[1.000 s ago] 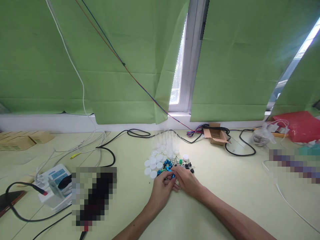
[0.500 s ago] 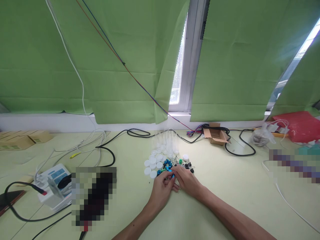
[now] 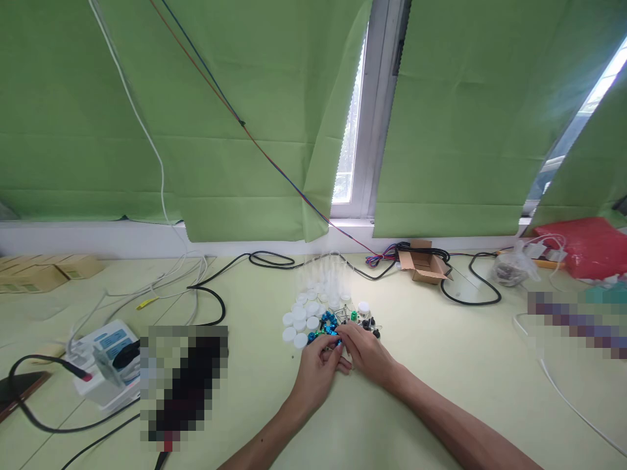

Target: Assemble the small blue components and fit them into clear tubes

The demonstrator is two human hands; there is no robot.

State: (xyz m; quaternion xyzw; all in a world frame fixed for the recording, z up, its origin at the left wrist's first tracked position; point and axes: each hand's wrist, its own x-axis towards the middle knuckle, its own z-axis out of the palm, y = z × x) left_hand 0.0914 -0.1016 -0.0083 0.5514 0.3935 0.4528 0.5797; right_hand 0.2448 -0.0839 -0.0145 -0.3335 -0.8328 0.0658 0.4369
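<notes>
My left hand [image 3: 317,371] and my right hand [image 3: 366,352] meet at the near edge of a pile of small parts, fingertips pinched together. A small blue part [image 3: 337,340] shows between the fingertips, mostly covered by the fingers. Just beyond lie several shiny blue parts [image 3: 329,320], with some green among them. To their right are a green part [image 3: 353,316] and several black parts with thin metal leads [image 3: 376,333]. White round caps [image 3: 300,313] cluster on the left of the pile, and clear tubes [image 3: 334,281] stand behind them.
An open cardboard box [image 3: 424,266] sits at the back right beside coiled black cable [image 3: 474,303]. A white power strip [image 3: 105,356] with plugs and cords is at the left. Yellowish boxes [image 3: 34,277] line the back left; a red bag [image 3: 585,248] lies far right.
The fingertips have shifted very slightly around the blue part. Both hands stay in the same place and the pile looks the same.
</notes>
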